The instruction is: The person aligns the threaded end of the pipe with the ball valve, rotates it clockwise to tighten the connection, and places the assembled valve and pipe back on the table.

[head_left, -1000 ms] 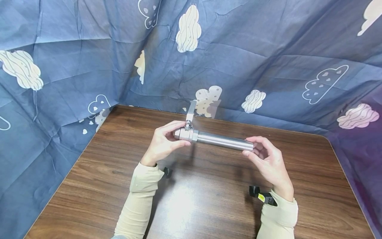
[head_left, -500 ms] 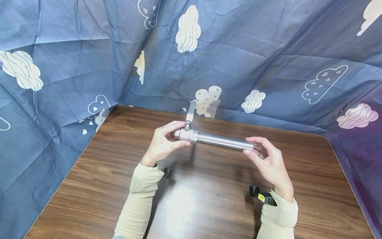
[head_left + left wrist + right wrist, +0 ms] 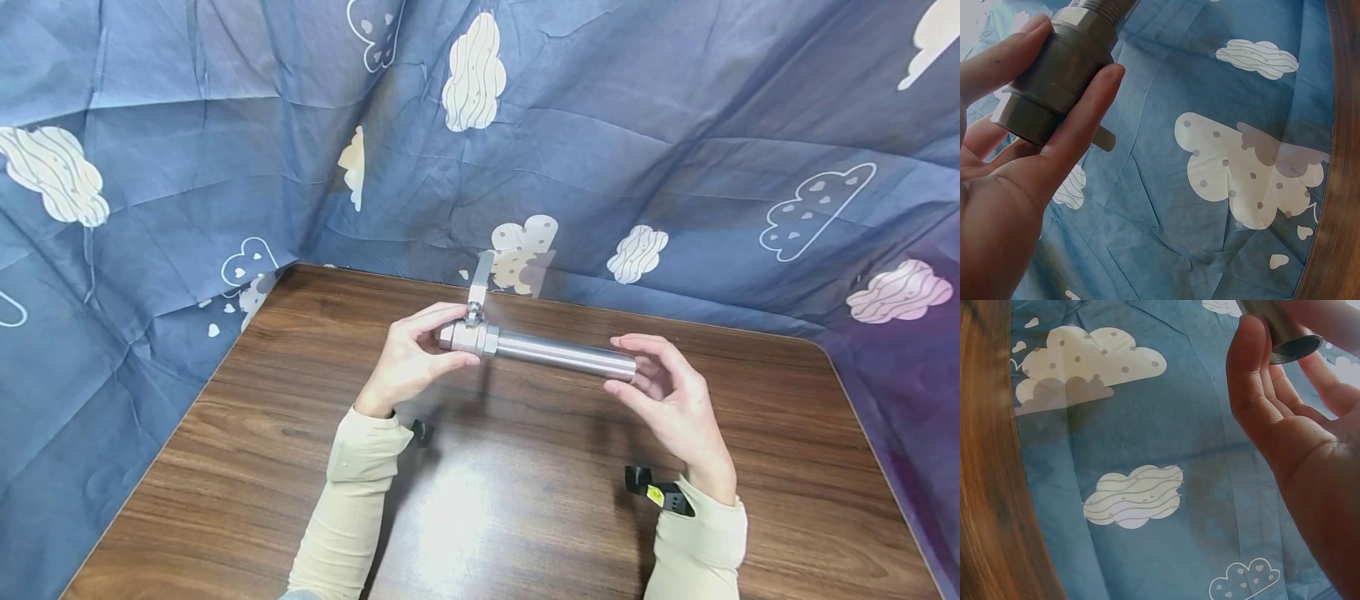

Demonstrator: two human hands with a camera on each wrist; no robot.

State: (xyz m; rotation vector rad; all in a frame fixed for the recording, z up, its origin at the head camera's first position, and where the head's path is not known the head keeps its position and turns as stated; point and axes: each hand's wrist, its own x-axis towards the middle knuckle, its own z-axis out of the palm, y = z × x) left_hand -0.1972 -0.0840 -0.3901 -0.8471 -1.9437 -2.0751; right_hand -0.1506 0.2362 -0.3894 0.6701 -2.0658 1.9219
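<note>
A silver ball valve point(image 3: 467, 337) with a flat lever handle point(image 3: 482, 273) is held above the table by my left hand point(image 3: 411, 354), thumb below and fingers above and behind. Threaded into its hex end is a long shiny metal pipe point(image 3: 562, 353), some thread showing at the joint. Around the pipe's free end curve the thumb and fingers of my right hand point(image 3: 675, 396), in a loose, slightly widened grip. The right wrist view shows the pipe's hollow end point(image 3: 1297, 349) between those fingers. In the left wrist view the valve body point(image 3: 1054, 69) lies between thumb and fingers.
Below the hands is a brown wood-grain table point(image 3: 540, 467). Blue cloth with a cloud print point(image 3: 585, 158) hangs along its back and left side. Black camera mounts point(image 3: 639, 480) stick out at the wrists.
My right thumb and fingers have spread a little and slid slightly left along the pipe's end. The left hand and the valve have stayed in place.
</note>
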